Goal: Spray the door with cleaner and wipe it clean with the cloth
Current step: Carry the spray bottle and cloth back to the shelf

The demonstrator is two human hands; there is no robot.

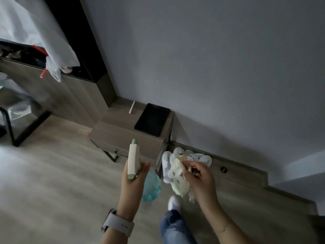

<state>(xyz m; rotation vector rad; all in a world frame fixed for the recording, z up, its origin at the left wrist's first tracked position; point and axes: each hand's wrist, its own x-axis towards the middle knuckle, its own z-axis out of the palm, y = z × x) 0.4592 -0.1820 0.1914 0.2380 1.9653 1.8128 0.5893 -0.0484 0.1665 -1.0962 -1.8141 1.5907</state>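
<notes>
Low in the middle of the frame, the left hand [134, 175] is wrapped around the neck of the spray bottle [133, 159], its white and pale green trigger head pointing up the picture and its bluish, see-through body [151, 186] hanging below the palm. Just to the right of it, the right hand [198, 176] pinches a crumpled cream cloth [178, 180] with dark spots, most of which droops loose beneath the fingers. No door is plainly in view here (the upper right of the frame is only grey wall [219, 59]), so spraying looks not yet begun. The bottle should handle as a light to moderate weight, rigid but smooth plastic, likely to turn slippery if cleaner runs down it; the neck under the trigger is the sound place to hold, leaving a forefinger free to squeeze. The cloth is soft and limp with no shape of its own, so it would best be bunched into a pad in the palm before wiping. Beyond the hands, a low wooden counter [112, 131] carries a black tablet [152, 119], and white slippers [204, 159] lie on the floor [52, 173] by the wall.
</notes>
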